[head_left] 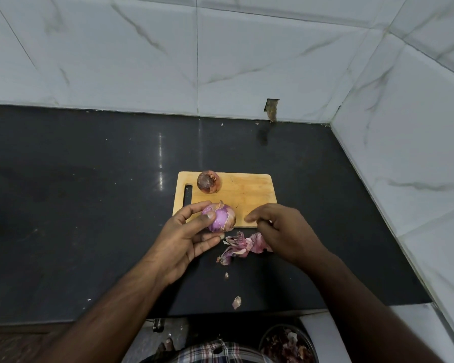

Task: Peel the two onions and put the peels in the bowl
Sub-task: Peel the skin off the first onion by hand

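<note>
Left hand (pixel 186 231): holds the half-peeled onion (pixel 219 217) over the near edge of the cutting board (pixel 247 195); thumb pressed on its near face, fingers curled round its left and underside
Half-peeled onion: purple flesh showing, with thin strips of dry skin still clinging; tip pointing to the far side
Right hand (pixel 281 229): hovers just right of that onion, over the board's near right corner; fingers loosely bent and pointing left, holding nothing that shows; not touching the onion
Unpeeled onion (pixel 208 181): brown-skinned, resting on the far left part of the board, beside the handle slot; well apart from both hands
Peels (pixel 243 244): a purple heap on the black counter (pixel 89 205) just near of the board, partly under the right hand; two small scraps lie nearer the counter edge
Bowl (pixel 290 345): metal, at the near right below the counter edge; already holds peel scraps
</note>
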